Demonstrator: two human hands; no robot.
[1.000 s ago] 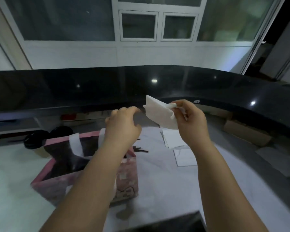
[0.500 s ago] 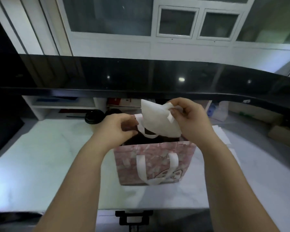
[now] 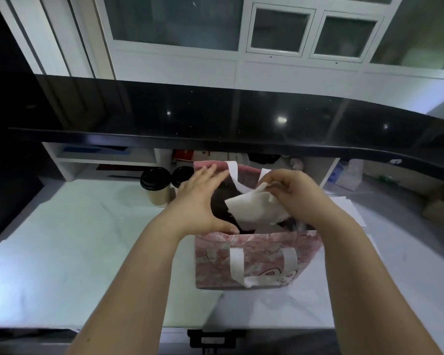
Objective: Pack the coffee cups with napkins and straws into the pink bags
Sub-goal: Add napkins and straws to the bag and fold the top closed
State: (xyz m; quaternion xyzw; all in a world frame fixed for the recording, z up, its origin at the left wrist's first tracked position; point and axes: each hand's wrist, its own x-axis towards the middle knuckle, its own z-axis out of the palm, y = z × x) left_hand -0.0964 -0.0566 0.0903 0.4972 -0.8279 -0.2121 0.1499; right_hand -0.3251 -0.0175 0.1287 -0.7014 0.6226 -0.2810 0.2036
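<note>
The white napkin (image 3: 254, 208) hangs over the open mouth of the pink bag (image 3: 256, 262), pinched in the curled fingers of the right hand (image 3: 292, 190). The left hand (image 3: 198, 201) spreads straight fingers across the bag's left rim. Two lidded coffee cups (image 3: 155, 185) stand just behind on the desk (image 3: 75, 239).

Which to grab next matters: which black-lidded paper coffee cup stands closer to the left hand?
The right-hand black-lidded cup, partly hidden behind the left hand; the other cup stands clear.
</note>
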